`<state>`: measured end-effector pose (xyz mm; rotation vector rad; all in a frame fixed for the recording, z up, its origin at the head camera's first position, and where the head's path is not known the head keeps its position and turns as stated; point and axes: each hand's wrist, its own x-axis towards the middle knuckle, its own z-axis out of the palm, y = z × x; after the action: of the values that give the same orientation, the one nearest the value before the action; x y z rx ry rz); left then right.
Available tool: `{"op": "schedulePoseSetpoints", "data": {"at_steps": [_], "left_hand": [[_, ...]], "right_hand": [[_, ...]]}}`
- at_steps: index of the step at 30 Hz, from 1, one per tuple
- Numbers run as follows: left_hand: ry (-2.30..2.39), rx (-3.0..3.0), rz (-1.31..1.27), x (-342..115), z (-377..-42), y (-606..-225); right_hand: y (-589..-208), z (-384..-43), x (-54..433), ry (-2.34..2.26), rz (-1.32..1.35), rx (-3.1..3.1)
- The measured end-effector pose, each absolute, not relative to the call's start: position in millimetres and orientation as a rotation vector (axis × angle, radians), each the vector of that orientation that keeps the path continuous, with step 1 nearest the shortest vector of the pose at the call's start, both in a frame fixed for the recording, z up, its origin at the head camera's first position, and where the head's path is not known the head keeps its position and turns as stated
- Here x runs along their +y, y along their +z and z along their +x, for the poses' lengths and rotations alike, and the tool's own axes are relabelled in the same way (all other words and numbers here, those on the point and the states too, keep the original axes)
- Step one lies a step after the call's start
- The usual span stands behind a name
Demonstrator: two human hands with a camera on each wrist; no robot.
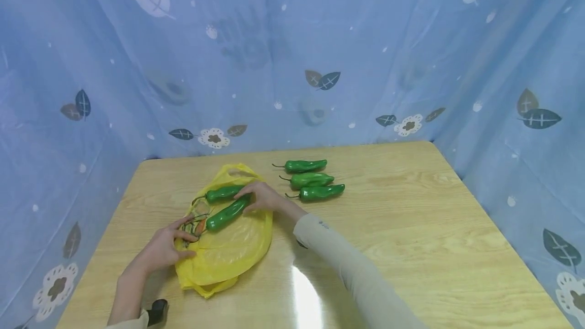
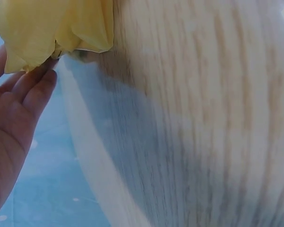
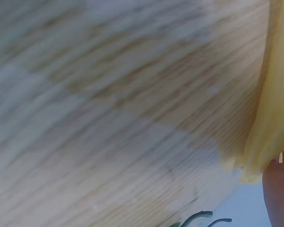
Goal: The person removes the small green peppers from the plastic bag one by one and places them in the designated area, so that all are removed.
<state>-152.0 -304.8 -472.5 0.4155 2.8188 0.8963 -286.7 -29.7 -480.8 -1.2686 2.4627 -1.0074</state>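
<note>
Two long green peppers lie on a spread yellow plastic bag [image 1: 233,258] at the left of the table. My right hand [image 1: 262,198] pinches the tip of the nearer pepper [image 1: 226,216], thumb below and fingers above; its fingers also overlap the tip of the farther pepper [image 1: 220,194]. At the bag's left edge, my left hand [image 1: 161,248] reaches over the dark stems with spread fingers, beside a small orange piece [image 1: 200,226]. In the left wrist view, long fingers of the left hand [image 2: 19,109] lie against the yellow plastic.
Three more green peppers [image 1: 313,181] lie in a row on the wooden table [image 1: 402,237], right of the bag, stems pointing left. A blue leaf-print curtain [image 1: 283,50] hangs behind and at both sides. Near the left sleeve is a black object [image 1: 158,308].
</note>
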Motion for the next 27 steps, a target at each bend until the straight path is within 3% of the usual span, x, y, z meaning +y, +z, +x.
{"op": "schedulePoseSetpoints", "data": {"at_steps": [11,20,27], "left_hand": [[0.921,2.818,0.454,-306,-151,-476],[0.918,2.799,0.426,-305,-151,-474],[0.919,2.8,0.414,-305,-149,-472]], "right_hand": [[-490,-281,-41,-0.92,-1.274,2.409],[-471,-269,-26,-1.266,-0.954,2.385],[-458,-242,1,-1.484,-0.855,2.302]]}}
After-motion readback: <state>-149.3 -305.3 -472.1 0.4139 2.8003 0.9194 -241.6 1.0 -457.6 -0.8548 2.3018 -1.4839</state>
